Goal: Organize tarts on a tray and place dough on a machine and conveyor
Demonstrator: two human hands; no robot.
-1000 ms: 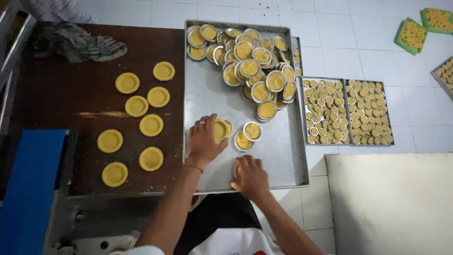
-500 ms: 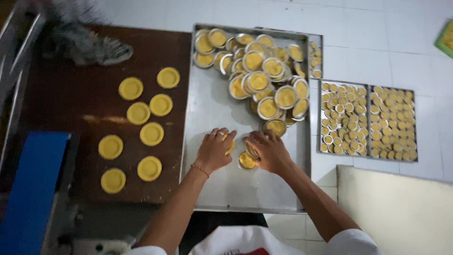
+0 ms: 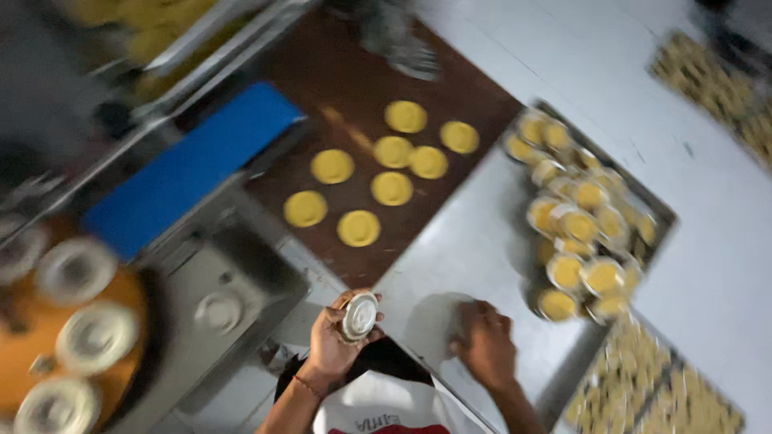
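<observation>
Your left hand [image 3: 334,341] is up close to your chest at 6 o'clock, fingers wrapped around a small round metal tart tin [image 3: 359,315], its open mouth facing up at you. Your right hand [image 3: 485,344] is just to the right, at about 5 o'clock, pressed palm down on the near end of the big steel tray [image 3: 474,241]; it is blurred, and I cannot tell whether those fingers grip anything or simply rest flat.

Out from the right hand, toward 2 o'clock, a heap of filled tins [image 3: 581,217] with yellow dough sits piled at the far end of that tray. At 4 o'clock, low in the corner, a tray of small pastries [image 3: 643,386] sits on the white tiled floor.

Straight ahead at 12 o'clock, 7 flat yellow dough discs [image 3: 392,188] lie spread on the dark brown board [image 3: 338,88], apart from one another. At 10 o'clock there is a blue panel [image 3: 189,169] on the steel machine [image 3: 217,297]. At 8 o'clock, white round moulds [image 3: 76,269] ride on an orange turntable [image 3: 24,337].
</observation>
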